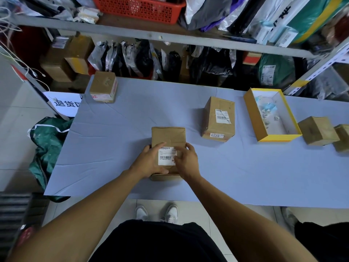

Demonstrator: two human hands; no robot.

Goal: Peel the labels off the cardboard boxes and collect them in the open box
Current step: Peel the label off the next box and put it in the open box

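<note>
A brown cardboard box (pixel 168 137) lies on the table in front of me, with a white barcode label (pixel 166 156) on its top. My left hand (pixel 149 160) grips the box's near left side. My right hand (pixel 187 159) rests on the right side, fingertips on the label's right edge. A second box (pixel 212 114) with a white label (pixel 222 116) stands further right. The open yellow box (pixel 253 118) with a white inside holds several peeled scraps. One box (pixel 103 86) sits at the far left corner, and two more boxes (pixel 317 129) at the right.
The table (pixel 117 148) has a pale blue cover. Behind it runs a metal shelf (pixel 132 33) packed with parcels and a red basket (pixel 139 8). A green sack (pixel 47 140) lies on the floor at the left. My shoes (pixel 156 212) show below the table edge.
</note>
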